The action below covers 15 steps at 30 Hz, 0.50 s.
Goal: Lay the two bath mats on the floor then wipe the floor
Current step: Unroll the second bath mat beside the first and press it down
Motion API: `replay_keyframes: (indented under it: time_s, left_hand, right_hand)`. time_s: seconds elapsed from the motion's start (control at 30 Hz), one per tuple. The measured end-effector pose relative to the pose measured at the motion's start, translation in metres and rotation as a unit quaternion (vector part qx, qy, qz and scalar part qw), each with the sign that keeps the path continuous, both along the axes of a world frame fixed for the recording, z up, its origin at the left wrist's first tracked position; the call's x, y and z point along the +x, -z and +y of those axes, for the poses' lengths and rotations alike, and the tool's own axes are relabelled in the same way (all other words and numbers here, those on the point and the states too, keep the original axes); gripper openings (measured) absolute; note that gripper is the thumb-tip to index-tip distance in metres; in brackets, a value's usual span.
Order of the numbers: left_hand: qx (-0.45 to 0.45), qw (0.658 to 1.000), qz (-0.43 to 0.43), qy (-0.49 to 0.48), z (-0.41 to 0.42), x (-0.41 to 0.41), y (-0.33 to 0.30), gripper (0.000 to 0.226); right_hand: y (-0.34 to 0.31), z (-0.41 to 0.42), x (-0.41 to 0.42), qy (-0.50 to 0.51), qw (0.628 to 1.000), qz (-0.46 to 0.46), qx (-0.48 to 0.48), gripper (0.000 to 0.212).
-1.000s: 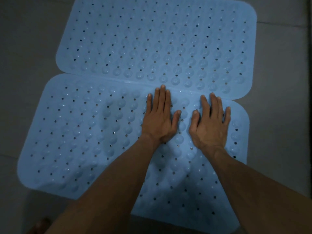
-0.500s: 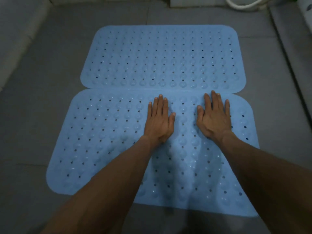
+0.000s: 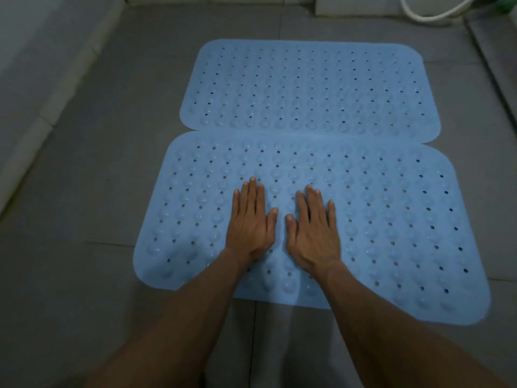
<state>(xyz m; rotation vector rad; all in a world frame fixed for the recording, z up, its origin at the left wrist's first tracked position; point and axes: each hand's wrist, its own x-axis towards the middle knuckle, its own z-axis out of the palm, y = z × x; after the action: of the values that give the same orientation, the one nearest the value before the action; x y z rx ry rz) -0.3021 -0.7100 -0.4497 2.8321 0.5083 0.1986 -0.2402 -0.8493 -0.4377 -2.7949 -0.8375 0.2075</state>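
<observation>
Bath mats, two of them, both pale blue and dotted with small holes and round bumps, are lying flat on a grey tiled floor (image 3: 84,191). The far mat (image 3: 307,88) is filling the upper centre of the frame; the near mat (image 3: 391,219) is sitting just below it, across the middle and lower right. Their long edges are touching, and the near mat's top edge seems to be slightly overlapping the far one.

Both hands are resting palm down on the near mat, in the centre of the frame, with the bare forearms reaching in from the bottom edge. The left hand (image 3: 249,222) is lying flat, fingers straight and close together, thumb angled out to the right. The right hand (image 3: 313,233) is lying flat just beside it, fingers slightly fanned, thumb pointing toward the left hand. The thumbs are near each other, not touching. Neither hand is gripping anything.

A white hose (image 3: 430,16) is curving along the upper right corner.
</observation>
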Motion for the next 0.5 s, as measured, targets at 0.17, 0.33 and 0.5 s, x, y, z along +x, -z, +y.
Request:
replay_keyframes:
  time_s: [0.17, 0.33, 0.5]
  left_hand:
    - [0.002, 0.999, 0.031, -0.014, -0.019, -0.003, 0.007, 0.066]
    - [0.010, 0.999, 0.037, -0.005, -0.017, -0.003, 0.007, 0.069]
    - [0.008, 0.999, 0.031, 0.007, -0.015, -0.003, 0.008, 0.069]
  right_hand:
    - [0.001, -0.013, -0.005, 0.025, 0.999, 0.000, -0.034, 0.067]
    - [0.001, -0.015, -0.006, 0.026, 0.999, 0.007, -0.030, 0.070]
    - [0.003, -0.015, -0.004, 0.028, 0.999, -0.001, -0.028, 0.070]
